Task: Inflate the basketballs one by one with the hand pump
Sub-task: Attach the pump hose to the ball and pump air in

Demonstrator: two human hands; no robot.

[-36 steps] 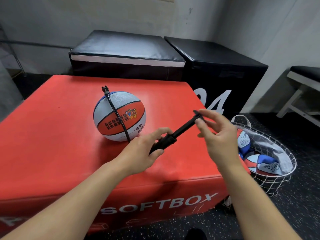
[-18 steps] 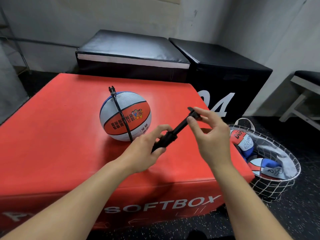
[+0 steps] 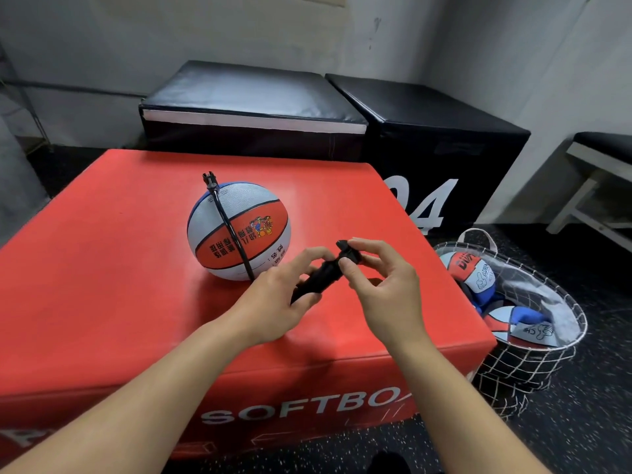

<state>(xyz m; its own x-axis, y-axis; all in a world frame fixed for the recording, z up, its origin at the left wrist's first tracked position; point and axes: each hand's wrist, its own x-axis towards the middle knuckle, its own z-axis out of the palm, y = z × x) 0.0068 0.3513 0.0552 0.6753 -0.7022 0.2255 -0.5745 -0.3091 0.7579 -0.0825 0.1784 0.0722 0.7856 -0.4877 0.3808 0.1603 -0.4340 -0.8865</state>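
Grey walls, black speckled floor, 2 black boxes.

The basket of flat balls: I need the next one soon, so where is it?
In the head view, the basket sits on the floor at the right, against the red box's right side, in front of the black box.

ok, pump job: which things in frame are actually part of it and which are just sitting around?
In the job:
- hand pump, gripped by the left hand, handle end pinched by the right hand
- basketball on the red soft box, hose draped over it
- wire basket of flat balls

Lying about:
- black boxes
- bench
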